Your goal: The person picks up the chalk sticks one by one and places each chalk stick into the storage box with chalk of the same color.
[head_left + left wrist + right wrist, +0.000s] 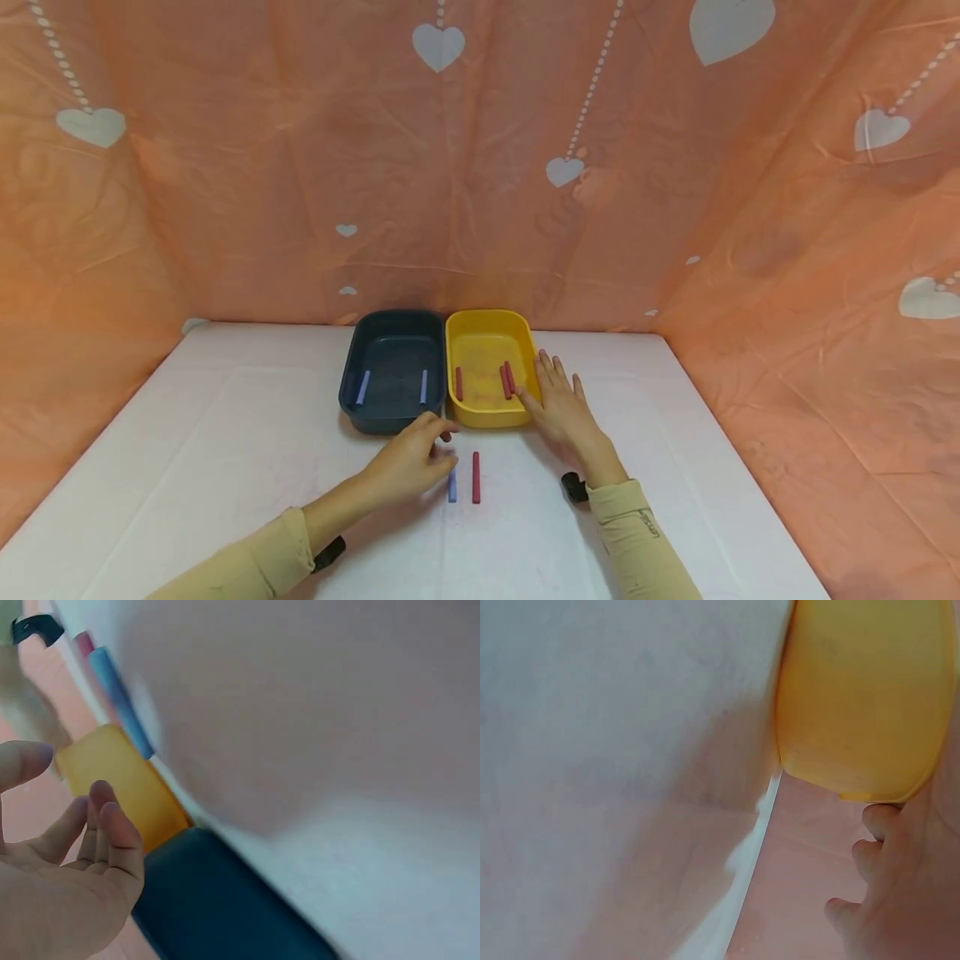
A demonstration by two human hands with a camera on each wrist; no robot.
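Orange drape (480, 208) behind white table (225, 467). Blue stick (452, 490) on table, left of red stick (476, 477); probably light, stiff, snappable: pinch mid-length. Left hand (408, 457) beside it, thumb and fingers apart, empty. Right hand (564, 414), fingers straight, at yellow tub's (491, 417) rim.

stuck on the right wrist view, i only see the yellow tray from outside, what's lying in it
Observer: The head view shows three red sticks in the yellow tray, one near its left wall and two close together towards its right.
Operator: ok and the left hand, i can't see it at all, is it holding one
Observer: No, the left wrist view shows a gap between its thumb and fingers, with nothing pinched there.
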